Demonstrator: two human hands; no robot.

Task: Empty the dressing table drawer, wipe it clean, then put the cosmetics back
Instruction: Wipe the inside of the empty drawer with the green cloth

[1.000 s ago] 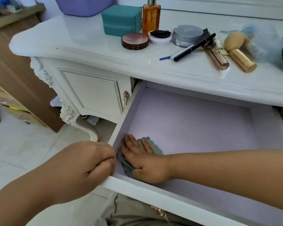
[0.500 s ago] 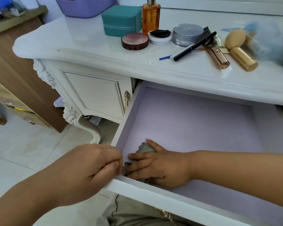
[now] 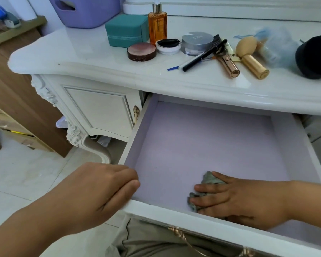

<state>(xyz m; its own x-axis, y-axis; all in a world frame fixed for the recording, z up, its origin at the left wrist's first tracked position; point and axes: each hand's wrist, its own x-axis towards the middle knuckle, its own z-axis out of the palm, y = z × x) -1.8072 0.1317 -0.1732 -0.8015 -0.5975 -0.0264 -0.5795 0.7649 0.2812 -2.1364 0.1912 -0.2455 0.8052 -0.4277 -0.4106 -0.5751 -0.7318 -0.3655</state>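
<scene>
The right hand (image 3: 237, 199) presses a crumpled grey-green cloth (image 3: 209, 182) flat against the lilac floor of the open drawer (image 3: 202, 143), near its front edge and right of centre, fingers spread over the cloth in a loose grip that covers it rather than pinches it. The left hand (image 3: 100, 188) has its grip clenched over the drawer's near left corner, fingers curled on the white front rail. On the far white bench (image 3: 93, 58) lie the cosmetics: a bronze compact (image 3: 141, 51), an amber bottle (image 3: 157, 25), a silver powder jar (image 3: 197, 42), a black pencil (image 3: 204, 55), a rose-gold tube (image 3: 229, 66) and a sponge applicator (image 3: 248, 52), beside a teal case (image 3: 125, 30).
</scene>
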